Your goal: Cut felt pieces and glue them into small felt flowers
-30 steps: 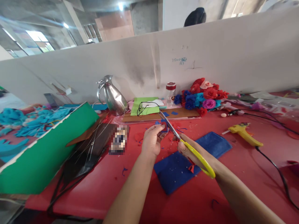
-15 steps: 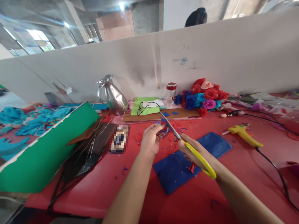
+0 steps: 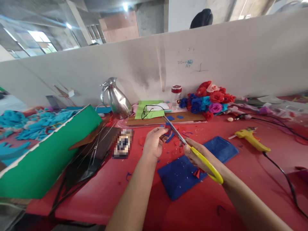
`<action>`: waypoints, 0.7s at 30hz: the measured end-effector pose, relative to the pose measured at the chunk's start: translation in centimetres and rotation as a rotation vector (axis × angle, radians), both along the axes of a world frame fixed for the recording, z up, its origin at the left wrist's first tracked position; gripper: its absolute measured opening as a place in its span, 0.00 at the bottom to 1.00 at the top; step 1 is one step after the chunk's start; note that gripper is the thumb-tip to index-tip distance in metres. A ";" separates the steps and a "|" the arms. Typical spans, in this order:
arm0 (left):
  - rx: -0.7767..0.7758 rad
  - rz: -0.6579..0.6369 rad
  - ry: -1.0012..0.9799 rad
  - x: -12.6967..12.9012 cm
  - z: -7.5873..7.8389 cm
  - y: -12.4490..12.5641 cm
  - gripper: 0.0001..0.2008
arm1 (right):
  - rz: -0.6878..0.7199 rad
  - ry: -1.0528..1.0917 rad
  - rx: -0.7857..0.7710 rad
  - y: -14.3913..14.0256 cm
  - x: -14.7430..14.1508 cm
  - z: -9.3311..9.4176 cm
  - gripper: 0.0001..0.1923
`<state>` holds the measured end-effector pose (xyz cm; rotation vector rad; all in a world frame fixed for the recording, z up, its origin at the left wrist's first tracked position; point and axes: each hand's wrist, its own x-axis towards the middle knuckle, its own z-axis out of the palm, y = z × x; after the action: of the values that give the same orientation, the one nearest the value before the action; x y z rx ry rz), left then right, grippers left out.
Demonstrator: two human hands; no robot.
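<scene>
The blue scrap [image 3: 168,124] sits at the tips of the left fingers [image 3: 161,131], which are pinched on it; a narrow blue strip [image 3: 169,138] hangs just below those tips; the scissors [image 3: 204,162] are gripped by their yellow handle in the right fingers [image 3: 188,150], blades slanting up and leftward beside the scrap, though from where I stand I cannot tell whether they touch it. Under the right fingers a blue cloth [image 3: 176,183] lies flat on the red counter [image 3: 101,199], with a small red scrap [image 3: 197,173] on it; blue and red trimmings are scattered around and beneath both sets of fingers. Just beyond the left fingers lies a brown board [image 3: 192,118]; green paper [image 3: 141,113] lies over part of it, with glasses [image 3: 154,106] on top; past the right fingers stand a red-lidded jar [image 3: 176,96] and, beside it, a heap of cloth flowers [image 3: 216,96]; well to their right rests a yellow glue gun [image 3: 251,139]. Beyond the left fingers, off to the left, stands a steel jug [image 3: 119,101]; nearer, a tilted green panel [image 3: 55,154].
</scene>
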<state>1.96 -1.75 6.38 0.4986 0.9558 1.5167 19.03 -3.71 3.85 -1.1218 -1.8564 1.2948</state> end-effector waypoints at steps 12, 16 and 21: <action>0.044 0.007 -0.021 -0.7 -0.1 0.2 0.09 | 0.013 -0.029 0.040 0.2 0.2 -0.2 0.21; 0.047 0.026 -0.021 -0.9 0.0 0.2 0.08 | 0.019 -0.042 0.042 0.1 0.1 -0.1 0.21; 0.035 0.036 -0.014 -1.0 0.1 0.1 0.08 | 0.014 -0.068 0.057 0.0 -0.1 0.1 0.22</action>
<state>1.00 -1.61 6.47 0.4983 0.9331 1.5697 18.97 -3.75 3.94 -1.1374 -1.9416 1.2175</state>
